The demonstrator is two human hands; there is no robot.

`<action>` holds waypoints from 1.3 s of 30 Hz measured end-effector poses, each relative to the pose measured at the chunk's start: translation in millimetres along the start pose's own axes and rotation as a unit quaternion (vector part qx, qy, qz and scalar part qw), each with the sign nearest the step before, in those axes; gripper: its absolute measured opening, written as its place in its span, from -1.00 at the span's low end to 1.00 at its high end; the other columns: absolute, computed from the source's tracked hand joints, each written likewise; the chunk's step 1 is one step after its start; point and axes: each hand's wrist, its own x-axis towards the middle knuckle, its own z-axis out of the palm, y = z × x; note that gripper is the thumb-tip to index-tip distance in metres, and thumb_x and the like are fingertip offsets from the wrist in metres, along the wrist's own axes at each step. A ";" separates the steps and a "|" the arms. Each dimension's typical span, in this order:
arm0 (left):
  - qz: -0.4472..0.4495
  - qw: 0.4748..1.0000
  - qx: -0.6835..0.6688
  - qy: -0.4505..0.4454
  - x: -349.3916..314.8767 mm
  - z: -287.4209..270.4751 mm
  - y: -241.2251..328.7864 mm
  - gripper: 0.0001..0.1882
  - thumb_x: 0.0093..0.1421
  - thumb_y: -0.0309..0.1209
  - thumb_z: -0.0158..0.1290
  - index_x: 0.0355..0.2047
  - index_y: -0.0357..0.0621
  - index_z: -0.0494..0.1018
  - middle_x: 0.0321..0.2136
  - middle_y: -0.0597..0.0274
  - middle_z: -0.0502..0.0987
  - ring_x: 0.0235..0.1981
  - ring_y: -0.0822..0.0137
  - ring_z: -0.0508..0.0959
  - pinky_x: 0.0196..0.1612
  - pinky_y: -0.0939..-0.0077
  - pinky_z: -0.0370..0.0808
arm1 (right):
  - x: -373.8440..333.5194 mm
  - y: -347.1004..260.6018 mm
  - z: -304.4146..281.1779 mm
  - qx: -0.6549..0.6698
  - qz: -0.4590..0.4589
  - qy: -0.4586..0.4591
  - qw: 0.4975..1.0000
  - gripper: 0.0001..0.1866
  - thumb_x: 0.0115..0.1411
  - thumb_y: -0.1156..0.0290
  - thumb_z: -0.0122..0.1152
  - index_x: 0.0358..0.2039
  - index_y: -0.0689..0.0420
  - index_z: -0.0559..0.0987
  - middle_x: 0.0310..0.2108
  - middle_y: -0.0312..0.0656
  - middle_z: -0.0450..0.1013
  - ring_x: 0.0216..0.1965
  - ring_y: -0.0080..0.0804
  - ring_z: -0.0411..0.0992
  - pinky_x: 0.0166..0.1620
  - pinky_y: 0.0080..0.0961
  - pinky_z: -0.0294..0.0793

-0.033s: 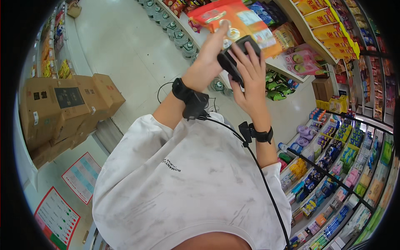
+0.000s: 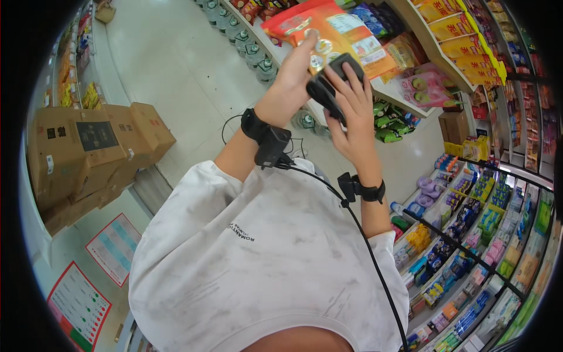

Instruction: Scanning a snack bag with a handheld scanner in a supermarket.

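My left hand (image 2: 291, 76) is closed on the side of a red and orange plastic snack bag (image 2: 329, 46), thumb lying over its printed face. Pale label panels show on the bag's far right part. My right hand (image 2: 353, 117) wraps its fingers round a black handheld device (image 2: 319, 89), held against the bag's near edge. The kind of device cannot be made out, since the fingers cover much of it. Both wrists wear black straps with small black boxes, and a black cable runs down over my white shirt.
Shelves with snack bags (image 2: 454, 44) stand ahead and right. Large water bottles (image 2: 253, 56) line the floor by the shelf foot. Cardboard boxes (image 2: 64, 149) are stacked at left, near red-framed sheets (image 2: 114, 249). Shelves of small packaged goods (image 2: 463, 234) fill the lower right.
The snack bag has shifted slightly right and its labels have turned a little. The black device has tilted slightly with my right hand. Both grips stay the same.
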 end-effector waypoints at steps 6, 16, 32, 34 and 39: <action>0.135 0.985 -0.081 0.075 0.5 7.4 13.7 -0.56 0.41 -0.18 -0.13 0.16 -0.22 0.23 0.12 0.09 0.39 0.11 0.12 0.45 0.18 0.20 0.42 | -25.0 44.5 -4.9 0.137 0.073 0.054 0.986 -0.59 0.13 0.55 0.11 0.03 0.23 0.47 0.14 -0.09 0.39 0.22 -0.15 0.30 0.28 -0.25 0.18; 0.235 0.971 0.042 0.028 -11.5 39.9 -12.7 -0.58 0.38 -0.21 -0.04 0.13 -0.18 0.24 0.01 0.19 0.44 0.02 0.32 0.52 0.00 0.33 0.55 | -2.2 19.4 20.2 0.574 0.358 0.148 0.722 -0.50 0.28 0.37 0.22 0.17 0.22 0.32 0.09 -0.21 0.39 0.07 -0.51 0.37 0.12 -0.50 0.35; 0.244 0.968 0.018 0.052 -15.4 30.7 10.9 -0.50 0.34 -0.02 -0.01 0.05 -0.18 0.33 -0.06 0.26 0.49 -0.12 0.40 0.57 -0.09 0.42 0.57 | -63.0 60.1 13.2 0.468 0.408 0.288 0.729 -0.49 0.33 0.14 0.12 0.16 0.19 0.35 0.09 -0.23 0.39 0.10 -0.43 0.36 0.15 -0.45 0.34; 0.249 0.965 0.055 0.068 -16.5 27.3 16.3 -0.54 0.33 -0.07 0.02 0.02 -0.19 0.37 -0.12 0.28 0.52 -0.18 0.44 0.58 -0.12 0.46 0.57 | -36.7 43.5 -30.1 0.472 0.425 0.384 0.670 -0.40 0.36 -0.03 -0.02 0.20 0.18 0.32 0.15 -0.20 0.34 0.16 -0.36 0.32 0.20 -0.35 0.30; 0.213 0.953 0.212 0.035 -29.1 44.5 9.7 -0.59 0.31 -0.14 0.08 -0.04 -0.22 0.43 -0.19 0.30 0.55 -0.24 0.53 0.55 -0.19 0.57 0.52 | -28.5 67.6 -57.9 0.482 0.371 0.342 0.716 -0.33 0.36 -0.06 -0.05 0.25 0.22 0.27 0.24 -0.14 0.26 0.21 -0.36 0.27 0.24 -0.37 0.23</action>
